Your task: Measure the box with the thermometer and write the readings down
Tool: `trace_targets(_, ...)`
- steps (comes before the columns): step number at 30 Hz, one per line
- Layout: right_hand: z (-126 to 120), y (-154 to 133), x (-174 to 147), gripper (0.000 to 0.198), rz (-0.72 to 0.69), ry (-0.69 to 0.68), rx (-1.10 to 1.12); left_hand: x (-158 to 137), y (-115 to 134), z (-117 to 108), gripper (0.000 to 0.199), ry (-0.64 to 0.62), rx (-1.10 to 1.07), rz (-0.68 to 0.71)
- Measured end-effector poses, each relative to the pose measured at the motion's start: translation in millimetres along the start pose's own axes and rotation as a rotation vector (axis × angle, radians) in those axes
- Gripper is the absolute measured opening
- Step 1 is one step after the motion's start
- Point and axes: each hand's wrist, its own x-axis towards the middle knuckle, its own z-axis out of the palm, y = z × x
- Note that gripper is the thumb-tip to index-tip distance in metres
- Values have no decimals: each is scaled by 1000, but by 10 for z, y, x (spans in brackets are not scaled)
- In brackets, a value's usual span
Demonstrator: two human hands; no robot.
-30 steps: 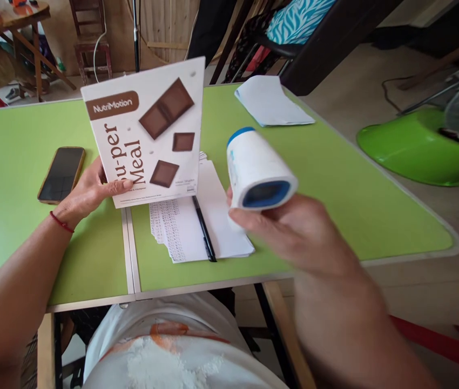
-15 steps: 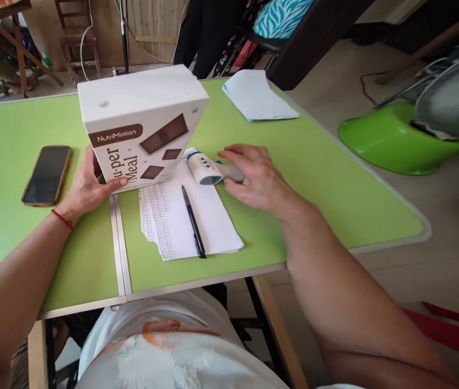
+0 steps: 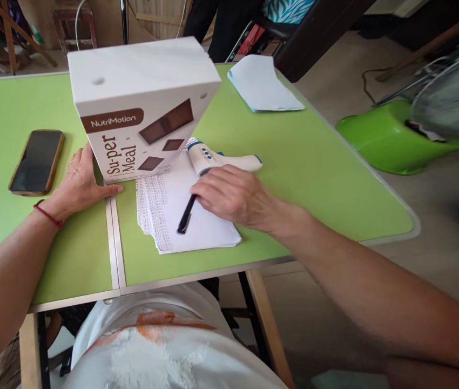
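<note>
A black pen (image 3: 187,214) is pinched in my right hand (image 3: 233,195), its clip end pointing down-left over a stack of written sheets (image 3: 197,237). Just beyond that hand lies a white gun-shaped device with blue trim (image 3: 205,155), resembling an infrared thermometer, partly covered by my knuckles. To the left, a white NutriMotion "Su-per Meal" box (image 3: 144,135) stands upright, its base overlapping the papers' far part. My left hand (image 3: 78,183) rests open on the table against the box's left side, thumb stretched along its lower front edge; some fingertips are hidden behind the box.
A smartphone in a brown case (image 3: 37,162) lies left on the green folding table (image 3: 294,178). Folded white sheets (image 3: 264,84) are at the far right edge. A metal seam crosses the table. Beyond stand a person in dark trousers (image 3: 229,32) and a green plastic stool (image 3: 383,140).
My right hand has left the gun-shaped device's handle and picked up the pen from the papers. The box has settled upright on the table, and my left hand has loosened from it.
</note>
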Motion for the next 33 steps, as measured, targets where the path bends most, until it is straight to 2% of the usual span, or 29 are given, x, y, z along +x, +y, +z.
trace_targets(2,-27,-89,41,8,261,192,241,-8,-2,20,81,-7,-8,-21)
trace_targets(4,-22,-229,114,10,559,382,548,-17,-9,33,81,-10,-14,-14)
trace_targets(6,27,-366,191,6,735,381,841,-21,-13,35,80,-8,-9,-10)
trace_targets(8,104,-453,241,6,830,289,1023,-18,-14,26,78,-14,2,-14)
trace_targets(11,214,-501,234,7,929,254,1041,-14,-6,12,73,-29,18,-8)
trace_targets(14,265,-534,178,6,934,301,938,-15,11,11,73,-29,15,-1)
trace_targets(19,274,-604,125,9,832,335,773,-19,26,25,79,-19,42,15)
trace_targets(25,290,-598,99,12,722,323,736,-25,37,19,82,-18,61,-5)
trace_targets(33,293,-598,101,13,720,275,719,-12,31,22,85,-22,64,-20)
